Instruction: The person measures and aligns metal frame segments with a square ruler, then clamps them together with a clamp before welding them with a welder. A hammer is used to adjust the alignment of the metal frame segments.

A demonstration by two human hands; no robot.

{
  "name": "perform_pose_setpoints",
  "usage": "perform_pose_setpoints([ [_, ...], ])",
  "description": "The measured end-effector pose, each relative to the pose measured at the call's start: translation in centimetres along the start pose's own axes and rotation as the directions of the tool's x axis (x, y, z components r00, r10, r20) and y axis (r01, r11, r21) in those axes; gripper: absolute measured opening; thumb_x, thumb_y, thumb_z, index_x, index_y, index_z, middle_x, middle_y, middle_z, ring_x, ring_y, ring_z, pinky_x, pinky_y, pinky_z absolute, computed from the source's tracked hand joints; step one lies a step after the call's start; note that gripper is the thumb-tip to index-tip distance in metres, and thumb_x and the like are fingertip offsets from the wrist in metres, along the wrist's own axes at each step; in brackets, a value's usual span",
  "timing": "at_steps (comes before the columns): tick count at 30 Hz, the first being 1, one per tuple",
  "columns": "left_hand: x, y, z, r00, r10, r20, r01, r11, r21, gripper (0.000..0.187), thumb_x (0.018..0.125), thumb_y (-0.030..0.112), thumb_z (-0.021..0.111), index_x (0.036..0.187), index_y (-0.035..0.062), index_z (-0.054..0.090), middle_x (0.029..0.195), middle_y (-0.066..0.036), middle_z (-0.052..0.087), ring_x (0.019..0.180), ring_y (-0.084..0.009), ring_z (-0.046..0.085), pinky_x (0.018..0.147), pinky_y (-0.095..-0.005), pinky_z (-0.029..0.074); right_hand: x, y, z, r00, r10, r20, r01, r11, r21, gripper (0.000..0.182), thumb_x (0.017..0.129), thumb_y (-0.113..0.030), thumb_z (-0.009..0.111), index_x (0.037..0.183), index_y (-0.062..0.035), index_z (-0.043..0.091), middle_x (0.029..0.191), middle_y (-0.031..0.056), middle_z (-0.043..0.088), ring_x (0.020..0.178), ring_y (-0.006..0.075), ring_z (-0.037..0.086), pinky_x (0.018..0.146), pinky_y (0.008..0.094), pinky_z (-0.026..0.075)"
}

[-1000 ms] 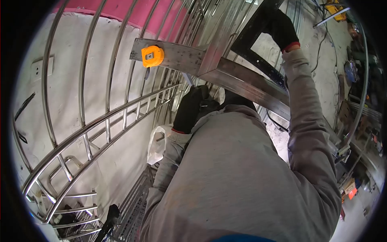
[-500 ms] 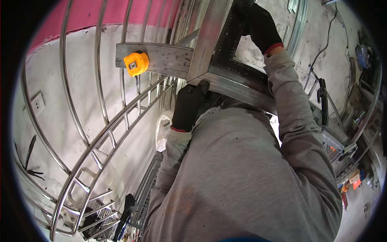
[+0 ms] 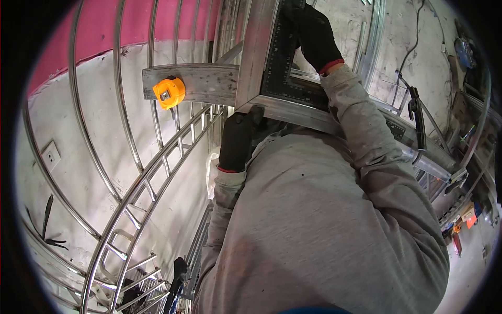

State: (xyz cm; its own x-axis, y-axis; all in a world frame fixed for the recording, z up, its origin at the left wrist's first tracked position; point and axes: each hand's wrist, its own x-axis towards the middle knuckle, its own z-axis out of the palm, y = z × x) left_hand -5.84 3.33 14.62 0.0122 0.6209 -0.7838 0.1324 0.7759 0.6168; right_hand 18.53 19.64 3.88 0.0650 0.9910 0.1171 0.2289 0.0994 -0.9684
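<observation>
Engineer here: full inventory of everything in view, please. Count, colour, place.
tape measure: 1, orange, on the flat bar
flat bar: 1, grey metal, left of the frame
frame: 1, grey metal, upper centre
carpenter's square: 1, black, against the frame
railing: several bars, shiny metal, left
outlet: 1, white, left wall
wall: pink above, whitish below
bag-like item: 1, white, beyond left wrist
right-edge clutter: mixed, too blurred to count
hands: 2, black-gloved; left at frame corner, right on square

From here I see a flat grey metal bar with an orange tape measure lying on it
</observation>
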Motion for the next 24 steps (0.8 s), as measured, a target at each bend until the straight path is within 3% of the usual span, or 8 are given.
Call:
perform_pose_setpoints([
  [2, 0.1, -0.2, -0.1, 1.000, 0.008, 0.004, -0.008, 1.000, -0.025, 0.049, 0.101, 0.042, 0.071, 0.094, -0.0058, 0.076, 0.084, -0.015, 0.076, 0.077, -0.0200, 0.074, 0.076, -0.0327, 0.058, -0.1, 0.4, 0.0, 0.923, -0.369, 0.113, 0.381, 0.826, -0.416, 0.031, 0.110, -0.024, 0.056, 0.128, -0.0035, 0.070, 0.108, 0.0035, 0.074, 0.095, 0.0149, 0.073, 0.080, 0.0316, 0.059],
  [4, 0.2, -0.5, -0.3, 1.000, 0.021, 0.018, -0.021, 1.000, -0.009, 0.052, 0.101, 0.044, 0.070, 0.092, -0.0062, 0.076, 0.082, -0.015, 0.076, 0.077, -0.0197, 0.073, 0.076, -0.0324, 0.058, -0.5, -0.9, 0.4, 0.983, 0.174, 0.052, -0.181, 0.954, 0.238, 0.028, 0.110, -0.018, 0.055, 0.126, -0.0013, 0.070, 0.107, 0.0043, 0.075, 0.097, 0.0134, 0.071, 0.083, 0.0284, 0.056],
  [11, 0.3, -0.4, -0.1, 0.997, 0.082, 0.001, -0.082, 0.996, 0.017, 0.039, 0.101, 0.037, 0.072, 0.090, -0.0004, 0.075, 0.073, -0.008, 0.070, 0.064, -0.0142, 0.063, 0.064, -0.0307, 0.049, -1.1, -0.4, 2.9, 0.976, 0.163, -0.142, -0.115, 0.947, 0.300, 0.027, 0.109, -0.016, 0.054, 0.121, 0.0004, 0.072, 0.107, 0.0069, 0.075, 0.097, 0.0147, 0.070, 0.081, 0.0301, 0.055],
  [14, 2.3, -4.6, -1.4, 0.932, 0.359, 0.049, -0.359, 0.898, 0.255, 0.035, 0.100, 0.037, 0.073, 0.096, 0.0016, 0.074, 0.068, -0.010, 0.067, 0.062, -0.0199, 0.064, 0.061, -0.0359, 0.049, -0.9, 1.1, 3.1, 0.968, -0.196, -0.154, 0.130, 0.925, -0.358, 0.022, 0.106, -0.011, 0.056, 0.112, 0.0002, 0.073, 0.101, 0.0110, 0.074, 0.092, 0.0206, 0.071, 0.079, 0.0334, 0.056],
  [17, 2.3, -3.7, -1.9, 0.615, 0.685, 0.390, -0.596, 0.081, 0.799, 0.031, 0.097, 0.034, 0.074, 0.106, 0.0046, 0.071, 0.063, -0.012, 0.060, 0.061, -0.0285, 0.063, 0.058, -0.0442, 0.048, -1.1, 0.0, 3.6, 0.943, -0.158, -0.294, 0.142, 0.987, -0.076, 0.014, 0.097, -0.002, 0.059, 0.100, -0.0019, 0.073, 0.088, 0.0150, 0.068, 0.081, 0.0335, 0.067, 0.073, 0.0398, 0.055],
  [18, 2.6, -4.1, -1.8, 0.591, 0.697, 0.406, -0.615, 0.064, 0.786, 0.030, 0.097, 0.031, 0.074, 0.110, 0.0046, 0.070, 0.065, -0.012, 0.060, 0.062, -0.0290, 0.063, 0.058, -0.0448, 0.048, -1.1, -0.7, 3.6, 0.941, -0.160, -0.299, 0.145, 0.987, -0.071, 0.013, 0.096, -0.003, 0.062, 0.101, -0.0023, 0.074, 0.089, 0.0150, 0.069, 0.082, 0.0335, 0.068, 0.075, 0.0405, 0.056],
  [22, 4.3, -8.5, -2.6, 0.838, 0.512, 0.191, -0.543, 0.742, 0.393, 0.034, 0.096, 0.018, 0.071, 0.126, 0.0050, 0.064, 0.071, -0.012, 0.061, 0.066, -0.0309, 0.063, 0.058, -0.0470, 0.046, -1.1, -0.8, 3.9, 0.843, -0.446, -0.301, 0.307, 0.859, -0.411, 0.013, 0.098, -0.008, 0.062, 0.097, -0.0031, 0.075, 0.087, 0.0110, 0.072, 0.082, 0.0314, 0.069, 0.076, 0.0432, 0.055],
  [24, 4.9, -9.2, -3.2, 0.783, 0.582, 0.220, -0.612, 0.655, 0.443, 0.038, 0.096, 0.018, 0.071, 0.130, 0.0044, 0.063, 0.071, -0.013, 0.062, 0.066, -0.0312, 0.064, 0.059, -0.0460, 0.047, -1.3, -1.4, 4.5, 0.934, 0.090, -0.345, -0.014, 0.976, 0.218, 0.015, 0.102, -0.013, 0.062, 0.096, -0.0020, 0.072, 0.084, 0.0067, 0.071, 0.081, 0.0219, 0.069, 0.077, 0.0386, 0.055],
])
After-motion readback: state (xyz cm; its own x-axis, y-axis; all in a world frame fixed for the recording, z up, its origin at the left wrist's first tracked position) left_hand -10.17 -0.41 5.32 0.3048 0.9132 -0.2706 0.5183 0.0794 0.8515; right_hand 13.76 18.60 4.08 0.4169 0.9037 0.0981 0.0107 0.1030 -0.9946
